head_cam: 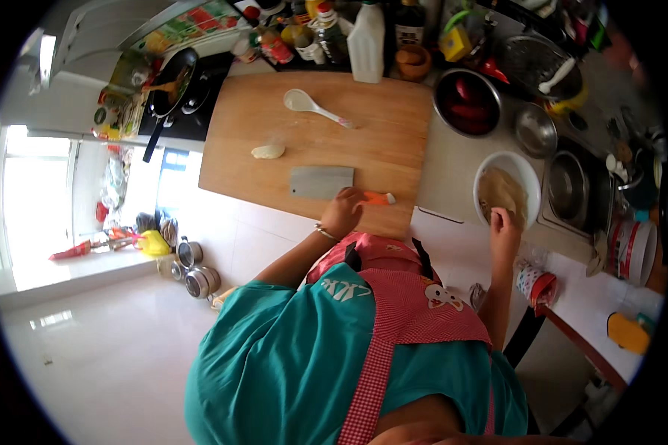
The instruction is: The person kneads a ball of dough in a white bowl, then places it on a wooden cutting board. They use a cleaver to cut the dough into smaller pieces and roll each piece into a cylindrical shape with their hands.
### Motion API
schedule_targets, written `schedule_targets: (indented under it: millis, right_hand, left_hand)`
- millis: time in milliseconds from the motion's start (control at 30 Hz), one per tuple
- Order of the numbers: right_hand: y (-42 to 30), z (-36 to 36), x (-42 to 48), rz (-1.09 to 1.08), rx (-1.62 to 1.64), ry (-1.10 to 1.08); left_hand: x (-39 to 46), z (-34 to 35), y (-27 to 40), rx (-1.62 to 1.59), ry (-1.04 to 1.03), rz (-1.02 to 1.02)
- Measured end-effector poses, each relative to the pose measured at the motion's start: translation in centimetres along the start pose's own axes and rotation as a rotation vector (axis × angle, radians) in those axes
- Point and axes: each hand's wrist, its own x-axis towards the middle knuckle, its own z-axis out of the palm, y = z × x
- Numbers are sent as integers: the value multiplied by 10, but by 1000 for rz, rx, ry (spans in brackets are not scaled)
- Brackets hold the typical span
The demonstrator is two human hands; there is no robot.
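A cleaver (322, 182) lies flat near the front of a wooden cutting board (245, 111), its orange and white handle pointing right. My left hand (343, 212) is bent over the spot where blade meets handle; whether it grips or merely hovers there is unclear. To the right stands a white bowl (531, 172) holding a brownish, strand-like food (500, 189). My right hand (505, 225) is at the bowl's near rim with its fingers drawn together, and what may be between them is too small to see. A pale peeled piece of food (268, 152) rests on the board, below a white ladle-like spoon (314, 107).
Bottles and a white jug (366, 44) line the board's back edge. A steel bowl with dark red food (467, 103) and a smaller steel bowl (535, 130) stand right, before a sink (569, 183). A wok (172, 83) sits on the stove at left.
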Motion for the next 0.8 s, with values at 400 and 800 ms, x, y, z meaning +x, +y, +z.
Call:
schedule_targets:
  millis: [400, 800]
  right_hand:
    - [-217, 207, -23, -523, 67, -424]
    - [-202, 190, -99, -69, -88, -28]
  left_hand:
    - [-100, -117, -114, 4, 163, -276]
    - [-62, -223, -252, -15, 134, -190]
